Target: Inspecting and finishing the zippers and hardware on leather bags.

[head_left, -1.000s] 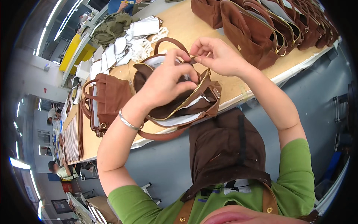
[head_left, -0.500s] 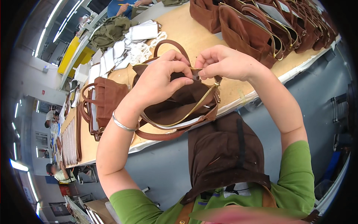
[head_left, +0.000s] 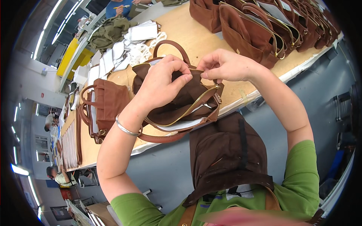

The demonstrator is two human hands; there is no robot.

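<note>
In front of me on the table stands a brown handbag (head_left: 180, 107), unzipped, its dark lining showing. Along its near edge runs a gold-toothed zipper (head_left: 198, 106); another stretch of zipper edge lies between my hands on the far side. My left hand (head_left: 166, 77) pinches that far edge between thumb and fingers. Just to its right, my right hand (head_left: 222, 66) pinches the same edge near the bag's right end. One bag handle (head_left: 174, 43) arches up behind, and the other handle (head_left: 166, 138) hangs over the table's near edge.
A smaller brown bag (head_left: 109, 100) stands left of my forearm. Rows of brown bags (head_left: 249, 28) fill the back right. White pieces (head_left: 141, 32) and olive cloth (head_left: 109, 34) lie at the back left. Across the table, a person in a blue top (head_left: 124, 8) holds a brush-like tool.
My hands still pinch the zipper edge, with the fingers slightly shifted. The bag's mouth gapes a little wider, and more lining shows. The view has moved slightly.
</note>
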